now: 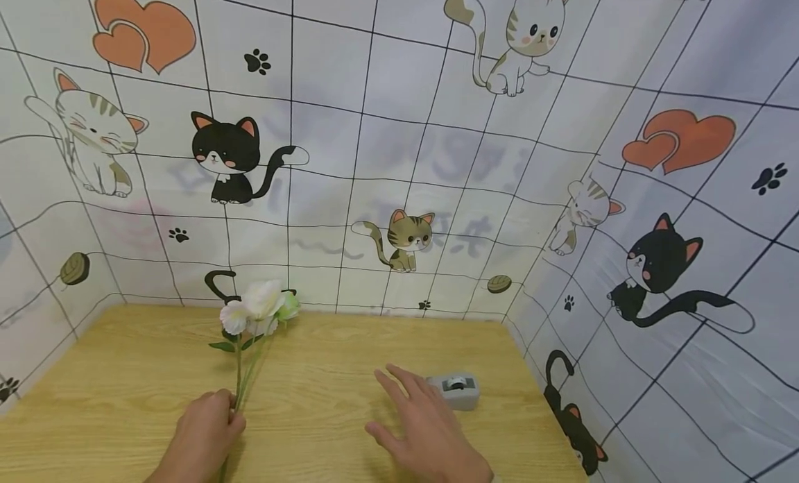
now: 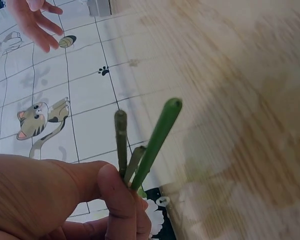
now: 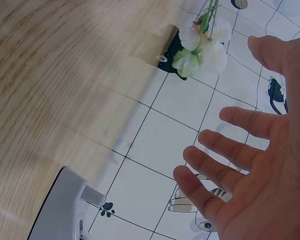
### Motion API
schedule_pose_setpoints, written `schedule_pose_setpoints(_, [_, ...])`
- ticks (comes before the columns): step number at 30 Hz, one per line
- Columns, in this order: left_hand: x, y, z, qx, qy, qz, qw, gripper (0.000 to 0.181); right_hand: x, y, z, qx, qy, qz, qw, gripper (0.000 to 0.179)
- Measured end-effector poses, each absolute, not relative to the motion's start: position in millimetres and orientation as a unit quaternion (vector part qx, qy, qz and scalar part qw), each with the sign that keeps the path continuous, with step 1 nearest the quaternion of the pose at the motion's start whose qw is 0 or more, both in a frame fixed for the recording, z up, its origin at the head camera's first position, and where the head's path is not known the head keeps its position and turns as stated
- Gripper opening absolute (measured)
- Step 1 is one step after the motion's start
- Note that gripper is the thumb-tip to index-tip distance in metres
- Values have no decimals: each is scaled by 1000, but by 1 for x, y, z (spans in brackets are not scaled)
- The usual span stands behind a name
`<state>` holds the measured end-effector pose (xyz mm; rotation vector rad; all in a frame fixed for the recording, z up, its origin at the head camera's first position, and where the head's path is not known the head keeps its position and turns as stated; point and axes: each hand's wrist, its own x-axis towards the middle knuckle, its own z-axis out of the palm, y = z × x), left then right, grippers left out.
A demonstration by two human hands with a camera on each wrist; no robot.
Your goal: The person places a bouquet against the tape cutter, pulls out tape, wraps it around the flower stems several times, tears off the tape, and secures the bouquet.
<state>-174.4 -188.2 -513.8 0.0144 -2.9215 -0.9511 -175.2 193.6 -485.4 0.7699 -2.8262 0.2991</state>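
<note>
My left hand (image 1: 204, 431) pinches a small bunch of artificial flowers by the stems, upright over the left part of the table. White, pale pink and greenish blooms (image 1: 262, 306) sit at the top, with a few dark leaves below. In the left wrist view, the cut stem ends (image 2: 157, 137), one bright green and the others duller, stick out past thumb and fingers. My right hand (image 1: 424, 427) holds nothing, its fingers spread above the table. Just beyond it stands a grey tape dispenser (image 1: 460, 401), partly in the right wrist view too; whether the hand touches it is unclear.
The light wood-grain table (image 1: 324, 372) reaches back to a white grid-patterned cloth wall (image 1: 324, 143) printed with cats, hearts and paw marks. A similar cloth side wall (image 1: 693, 393) rises along the right edge.
</note>
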Motion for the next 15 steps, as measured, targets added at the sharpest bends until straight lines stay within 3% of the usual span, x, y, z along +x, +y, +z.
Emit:
schedule_pose_setpoints(7, [-175, -167, -513, -16, -948, -312, 59, 3, -175, 188, -484, 270, -952, 108, 100, 79])
schedule_pose_setpoints(15, [-176, -139, -512, -27, -939, -340, 54, 2, -175, 184, -485, 278, -949, 115, 99, 75])
